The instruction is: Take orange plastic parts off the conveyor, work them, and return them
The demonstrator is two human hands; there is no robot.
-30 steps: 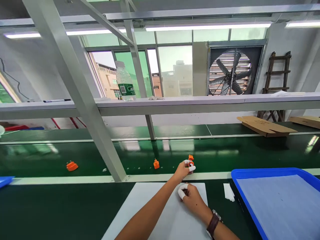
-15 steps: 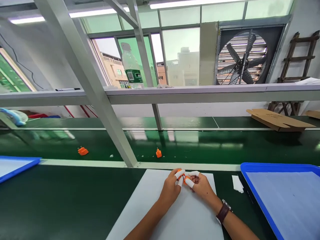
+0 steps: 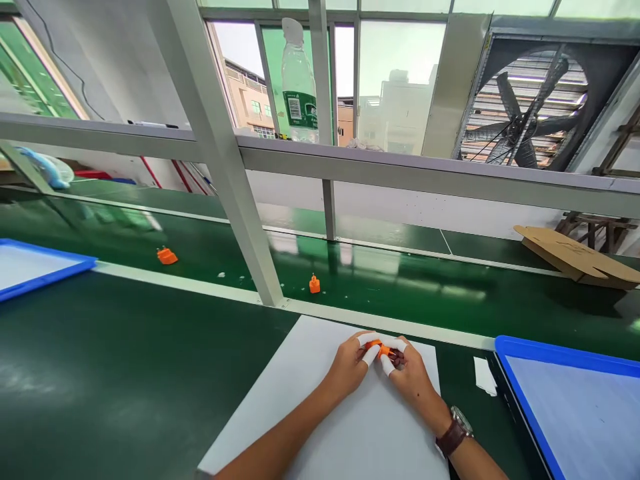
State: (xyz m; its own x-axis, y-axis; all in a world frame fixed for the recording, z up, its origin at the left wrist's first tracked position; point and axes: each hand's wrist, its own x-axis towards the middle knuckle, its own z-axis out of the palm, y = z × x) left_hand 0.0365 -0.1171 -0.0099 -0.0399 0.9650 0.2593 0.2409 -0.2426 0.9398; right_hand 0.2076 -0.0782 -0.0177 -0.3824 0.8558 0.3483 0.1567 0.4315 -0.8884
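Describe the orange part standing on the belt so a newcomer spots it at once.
Find the slanted grey post beside the green conveyor belt. Right of its foot, on the belt, stands the small orange part. It is upright and untouched, unlike the flat orange piece far left and the held orange piece between left hand and right hand.

3 orange parts [image 3: 379,347] [image 3: 314,285] [image 3: 167,256], 2 blue trays [image 3: 50,277] [image 3: 560,351], 1 water bottle [image 3: 299,87], 2 hands [image 3: 350,365] [image 3: 414,379]
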